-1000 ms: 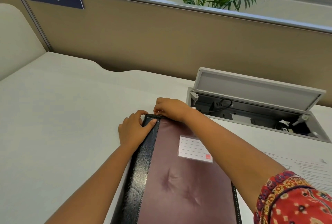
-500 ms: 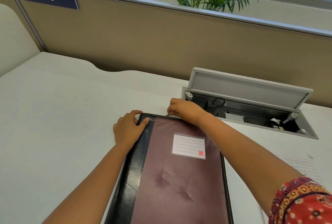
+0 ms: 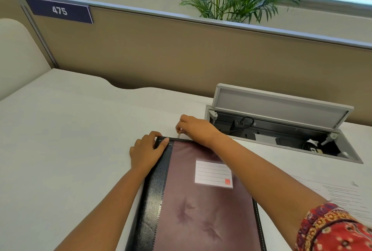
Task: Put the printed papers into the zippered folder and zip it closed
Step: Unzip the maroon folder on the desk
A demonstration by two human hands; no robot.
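A maroon zippered folder with a black spine and a white label lies flat on the white desk in front of me. My left hand grips its far left corner, thumb on top of the black spine. My right hand pinches the small metal zipper pull at the folder's far edge, just right of that corner. Printed papers lie on the desk to the right, partly behind my right arm.
An open cable box with a raised grey lid is sunk into the desk at the right rear. A tan partition with a "475" plate closes off the back. Plants stand behind it.
My right hand has slid the zipper pull rightward along the folder's far edge, away from the left corner. My left hand keeps its hold on the corner. The camera has tilted up slightly.
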